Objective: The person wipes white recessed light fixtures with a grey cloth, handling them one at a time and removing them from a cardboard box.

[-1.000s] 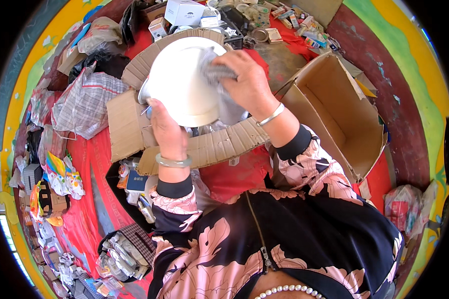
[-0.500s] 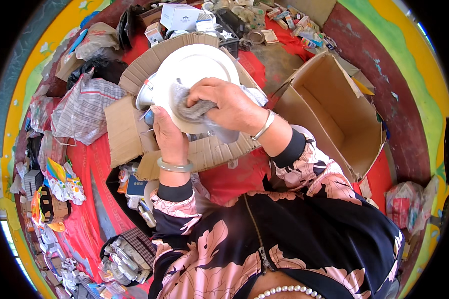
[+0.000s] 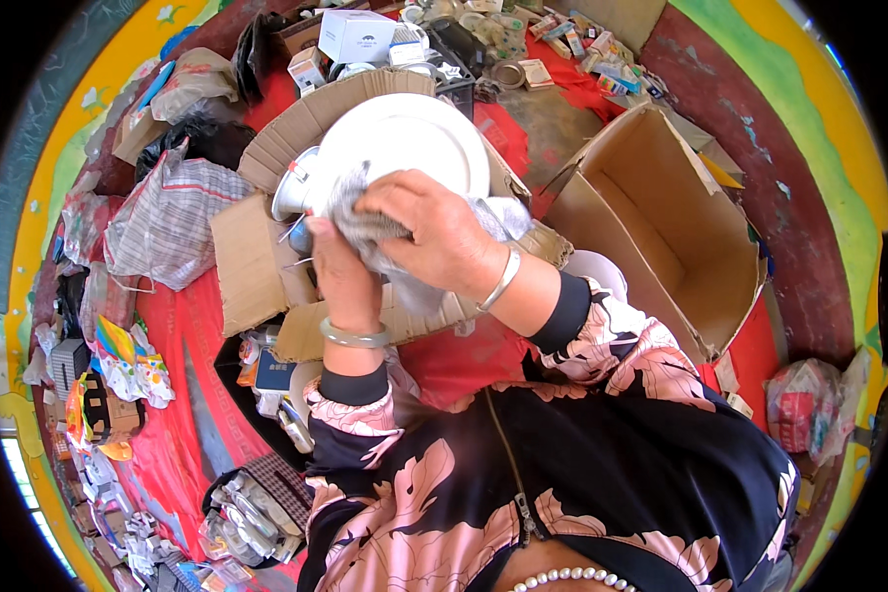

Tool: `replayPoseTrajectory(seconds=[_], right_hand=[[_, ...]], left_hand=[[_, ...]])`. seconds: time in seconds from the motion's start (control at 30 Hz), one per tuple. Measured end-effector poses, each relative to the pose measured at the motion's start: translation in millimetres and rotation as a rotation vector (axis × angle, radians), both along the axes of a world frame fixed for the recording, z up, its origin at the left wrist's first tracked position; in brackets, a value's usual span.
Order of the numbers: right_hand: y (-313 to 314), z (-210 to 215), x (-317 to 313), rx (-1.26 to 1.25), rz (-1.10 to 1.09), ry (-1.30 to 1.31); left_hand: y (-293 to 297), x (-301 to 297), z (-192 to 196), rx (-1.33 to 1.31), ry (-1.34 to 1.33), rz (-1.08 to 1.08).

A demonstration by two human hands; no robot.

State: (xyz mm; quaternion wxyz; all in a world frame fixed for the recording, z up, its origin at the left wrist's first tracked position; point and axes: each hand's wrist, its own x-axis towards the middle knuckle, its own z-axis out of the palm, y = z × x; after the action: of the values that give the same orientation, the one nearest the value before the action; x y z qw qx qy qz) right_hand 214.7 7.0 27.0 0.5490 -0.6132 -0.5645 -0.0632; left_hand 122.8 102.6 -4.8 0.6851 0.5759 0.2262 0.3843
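Observation:
A round white plate-like disc (image 3: 419, 138) with a raised rim is held tilted above an open cardboard box (image 3: 242, 261). My left hand (image 3: 347, 281) grips its lower left edge, thumb on the near side; the other fingers are hidden. Bunched in my right hand (image 3: 434, 232) is a grey cloth (image 3: 355, 212), pressed against the disc's lower left part, with a loose end hanging below. Just left of the disc, a smaller white cup-shaped piece (image 3: 294, 185) sits inside the box.
At the right stands a larger open cardboard box (image 3: 651, 227). Left lie a checked woven bag (image 3: 173, 222) and several plastic bags. Small boxes (image 3: 360, 37) crowd the back. Near my left forearm is a dark bin (image 3: 257, 395) holding small items; red sheeting (image 3: 173, 335) covers the floor.
The disc has shifted slightly right. My right hand and the cloth have moved down toward the disc's lower left edge, uncovering its middle. My left hand has moved a little down and right.

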Motion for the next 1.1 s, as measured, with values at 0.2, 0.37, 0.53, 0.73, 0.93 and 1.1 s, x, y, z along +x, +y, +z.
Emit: replayPoseTrajectory(seconds=[0.2, 0.37, 0.53, 0.73, 0.93, 1.1], right_hand=[[-27.9, 8.7, 27.9, -0.493, 0.120, -0.096], [-38.2, 20.3, 50.4, -0.436, 0.228, -0.003], [-45.1, 17.9, 60.2, -0.158, 0.503, 0.946], [-41.3, 27.0, 49.1, -0.029, 0.525, 0.895], [-16.7, 20.4, 32.5, -0.108, 0.301, 0.939], [-9.0, 14.8, 28.3, -0.136, 0.235, 0.790]], left_hand=[[44.6, -13.3, 11.6, -0.067, -0.330, 0.119], [70.0, -32.7, 15.3, -0.167, -0.510, 0.118], [67.4, -29.6, 19.2, -0.239, -0.592, 0.090], [53.1, -26.1, 26.0, -0.219, -0.616, 0.083], [43.7, -20.8, 21.5, -0.189, -0.559, 0.031], [42.6, -22.0, 11.6, -0.176, -0.491, -0.100]])
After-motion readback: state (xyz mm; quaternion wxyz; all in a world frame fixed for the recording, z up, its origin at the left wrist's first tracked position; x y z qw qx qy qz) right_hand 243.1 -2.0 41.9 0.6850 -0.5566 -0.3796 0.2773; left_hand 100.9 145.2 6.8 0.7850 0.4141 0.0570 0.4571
